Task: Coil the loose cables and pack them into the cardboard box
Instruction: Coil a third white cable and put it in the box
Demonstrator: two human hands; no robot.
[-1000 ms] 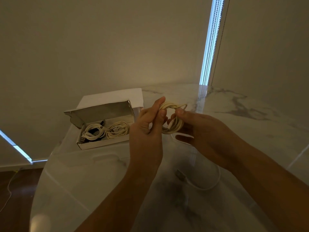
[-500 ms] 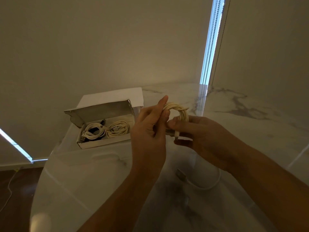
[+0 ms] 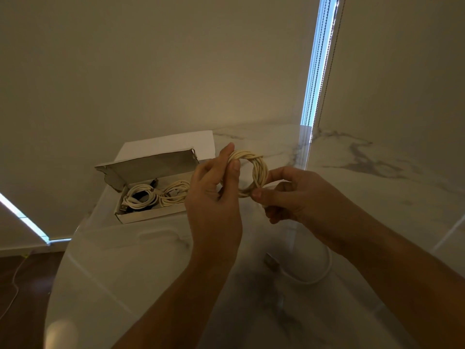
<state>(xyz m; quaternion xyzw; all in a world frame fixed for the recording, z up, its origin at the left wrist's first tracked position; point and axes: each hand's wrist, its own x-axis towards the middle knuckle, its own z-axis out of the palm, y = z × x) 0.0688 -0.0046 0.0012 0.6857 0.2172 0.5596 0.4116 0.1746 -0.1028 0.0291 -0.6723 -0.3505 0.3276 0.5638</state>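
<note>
Above the marble desk, a cream cable coil is held in the air between both hands. The left hand pinches the coil's left side between thumb and fingers; the right hand pinches its lower right edge with curled fingers. To the left, the open cardboard box rests on the desk, containing two white coiled cables. A loose white cable lies on the desk beneath the right forearm.

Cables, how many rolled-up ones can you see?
3: two coils lie side by side in the box, one left, one right; a third coil is held by both hands. Others may hide underneath.
</note>
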